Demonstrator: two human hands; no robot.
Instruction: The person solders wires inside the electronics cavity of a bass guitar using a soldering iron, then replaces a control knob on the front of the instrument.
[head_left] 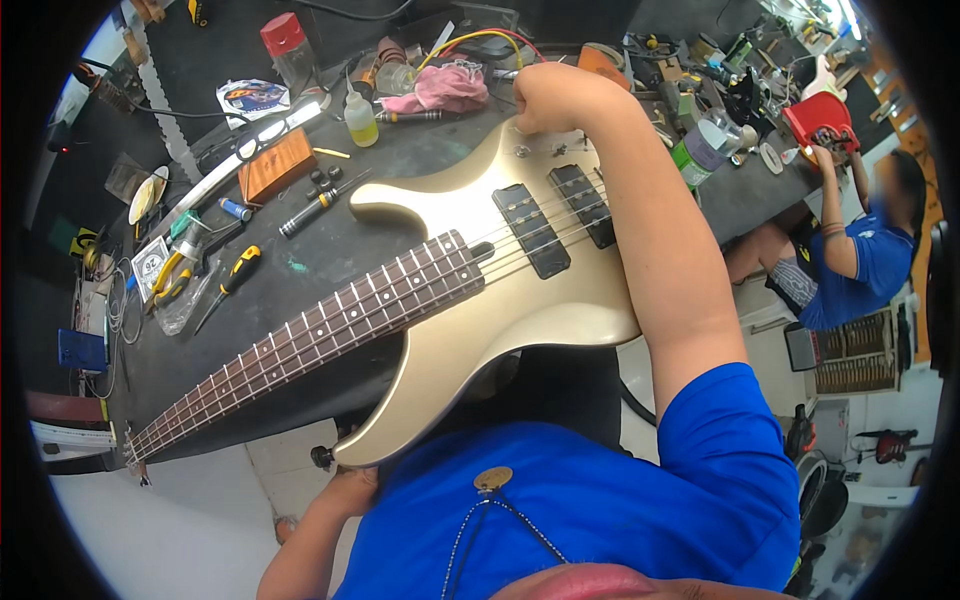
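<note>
Seemingly steadying glossy gold bass guitar on black desk; right hand curled, left hand by lower horn, grips unclear; next move likely needs balanced support.

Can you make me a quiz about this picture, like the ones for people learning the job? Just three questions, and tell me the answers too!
1. Pick one: what colour is the front of the bass guitar?
A) red
B) gold
C) green

2. True or false: the pink cloth is lying on the bass guitar's neck.

3. Which of the person's own hands is closer to the black knob: the left hand or the right hand?

Key:
1. B, gold.
2. False. It lies on the workbench, beyond the bass guitar.
3. The left hand.
</note>
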